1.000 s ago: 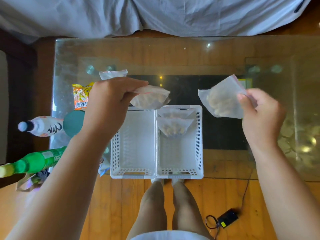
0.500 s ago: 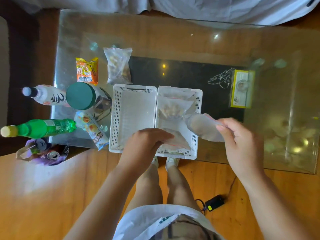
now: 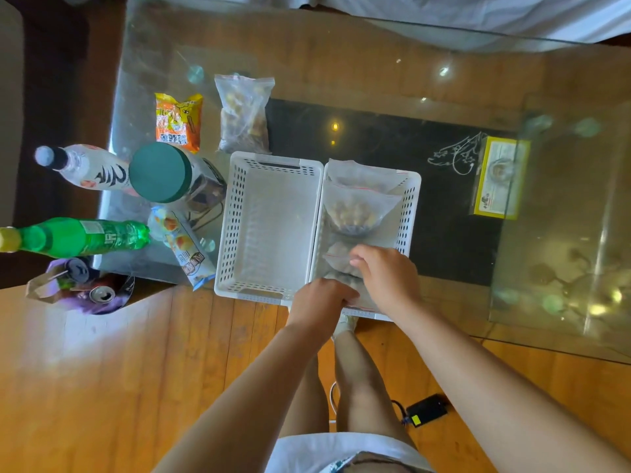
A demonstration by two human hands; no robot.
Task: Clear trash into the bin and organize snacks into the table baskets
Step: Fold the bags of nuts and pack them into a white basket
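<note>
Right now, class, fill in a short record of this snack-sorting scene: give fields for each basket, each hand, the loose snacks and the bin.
left basket: white perforated plastic basket, nothing visible inside
right basket: matching white basket, holding clear zip bags of snacks
left hand: at the right basket's near rim, on a bag
right hand: resting on the near bags; grip cannot be told
loose snacks: orange packet, clear bag of nuts, small blue-edged packet, all left of the baskets
bin: purple-lined bin on the floor, with a can inside

White perforated baskets (image 3: pixel 269 227), green bottle (image 3: pixel 82 235)
</note>
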